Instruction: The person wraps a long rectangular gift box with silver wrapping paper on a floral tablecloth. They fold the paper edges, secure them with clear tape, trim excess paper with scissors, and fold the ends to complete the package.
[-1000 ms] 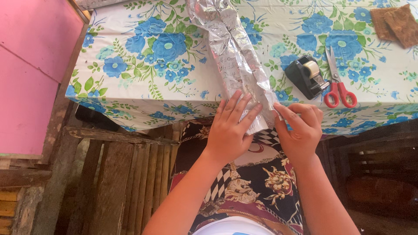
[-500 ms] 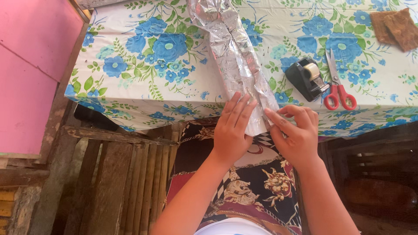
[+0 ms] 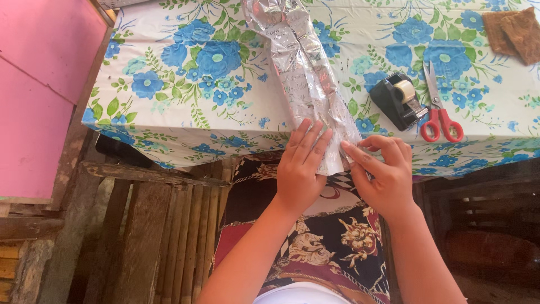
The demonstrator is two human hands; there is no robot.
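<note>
At table edge, left hand (image 3: 301,169) presses flat on silver-wrapped parcel (image 3: 306,79); right hand (image 3: 382,171) seemingly pinches its end.

The silver foil-wrapped package (image 3: 306,79) runs out of the frame at the top centre; its far end is not visible. Its near end is partly covered by the left hand (image 3: 301,169), whose palm side cannot be seen. The right hand (image 3: 382,171) covers the package's lower right edge; what its fingertips (image 3: 344,146) pinch is too small to tell. The print on the wrapping is blurred. The brown cloth pieces (image 3: 514,31) are cut off at the upper right corner. The tabletop (image 3: 185,73) extends beyond the top and right edges. The scissors (image 3: 439,110) partly hide behind the black tape dispenser (image 3: 398,101).
</note>
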